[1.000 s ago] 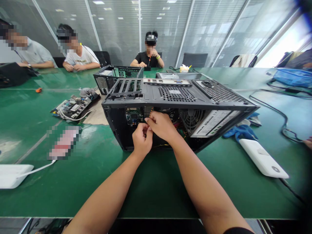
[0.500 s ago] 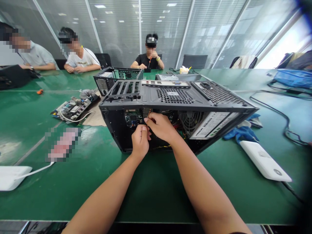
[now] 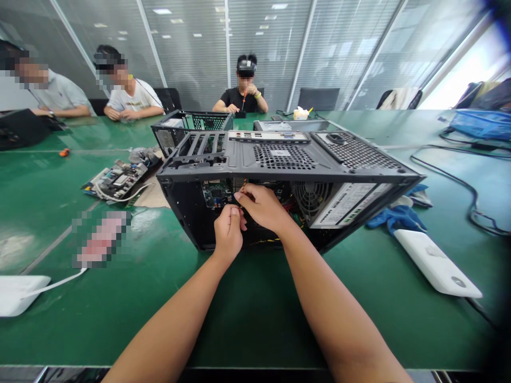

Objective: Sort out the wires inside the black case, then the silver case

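Note:
A black computer case (image 3: 239, 169) lies on the green table with its open side toward me. Inside it, my right hand (image 3: 265, 207) pinches a thin twisted cable (image 3: 244, 184), of which a short stretch shows above the fingers. Just lower and to the left, my left hand (image 3: 229, 230) is closed on the same cable, its fingertips close to the right hand's. Behind the hands a green circuit board (image 3: 215, 194) shows in part. The power supply (image 3: 339, 205) with its fan sits at the case's right end. The cable's ends are hidden.
Left of the case lies a loose motherboard (image 3: 120, 180) with a white cable. Blue gloves (image 3: 399, 215) and a white power bank (image 3: 437, 263) lie to the right. Another open case (image 3: 191, 121) stands behind. Several people sit across the table (image 3: 255, 314).
Both hands keep their grip on the cable and have hardly moved. The cable's upper stretch has shifted slightly. The whole view has moved a little.

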Demonstrator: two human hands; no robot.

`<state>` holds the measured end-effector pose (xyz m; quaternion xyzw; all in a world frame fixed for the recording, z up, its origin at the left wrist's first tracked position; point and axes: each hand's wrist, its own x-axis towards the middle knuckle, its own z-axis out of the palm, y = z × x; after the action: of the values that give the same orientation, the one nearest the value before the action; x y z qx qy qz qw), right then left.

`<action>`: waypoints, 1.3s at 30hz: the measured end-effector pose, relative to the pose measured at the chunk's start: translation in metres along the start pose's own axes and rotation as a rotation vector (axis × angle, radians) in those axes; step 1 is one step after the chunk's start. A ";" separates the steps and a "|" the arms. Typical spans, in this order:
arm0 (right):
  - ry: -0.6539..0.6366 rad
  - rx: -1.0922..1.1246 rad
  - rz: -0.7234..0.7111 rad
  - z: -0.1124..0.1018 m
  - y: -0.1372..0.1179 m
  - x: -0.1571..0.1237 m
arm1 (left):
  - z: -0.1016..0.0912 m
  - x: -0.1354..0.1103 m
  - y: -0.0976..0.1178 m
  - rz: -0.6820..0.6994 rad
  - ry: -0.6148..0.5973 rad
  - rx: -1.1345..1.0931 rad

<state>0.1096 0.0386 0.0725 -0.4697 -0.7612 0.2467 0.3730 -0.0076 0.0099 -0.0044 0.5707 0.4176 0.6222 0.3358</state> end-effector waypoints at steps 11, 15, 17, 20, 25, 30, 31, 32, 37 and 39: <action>0.000 0.042 -0.006 -0.004 0.008 0.001 | -0.001 0.004 0.001 -0.190 -0.172 -0.338; -0.003 0.041 -0.003 -0.005 0.009 0.001 | -0.001 0.003 0.003 -0.125 -0.121 -0.239; -0.002 0.041 -0.006 -0.004 0.009 0.001 | 0.000 0.002 0.003 -0.080 -0.077 -0.150; 0.013 0.031 -0.007 -0.004 0.007 0.001 | 0.000 0.000 0.003 -0.044 -0.036 -0.078; 0.001 0.074 0.009 -0.004 0.007 0.001 | 0.001 0.004 0.004 -0.174 -0.095 -0.266; -0.107 0.167 -0.009 -0.007 0.011 0.002 | 0.000 0.007 0.009 -0.299 -0.139 -0.435; -0.113 0.159 -0.013 -0.007 0.012 0.002 | 0.000 0.007 0.009 -0.300 -0.139 -0.440; -0.109 0.140 -0.015 -0.008 0.012 0.002 | 0.000 0.007 0.008 -0.289 -0.133 -0.427; -0.068 0.029 -0.017 -0.008 0.010 0.003 | 0.000 0.003 0.005 -0.112 -0.033 -0.110; -0.073 0.019 -0.019 -0.007 0.010 0.003 | 0.000 0.001 0.006 -0.056 -0.001 0.010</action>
<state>0.1194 0.0458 0.0706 -0.4497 -0.7762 0.2674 0.3519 -0.0076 0.0084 0.0011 0.5609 0.4362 0.6102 0.3503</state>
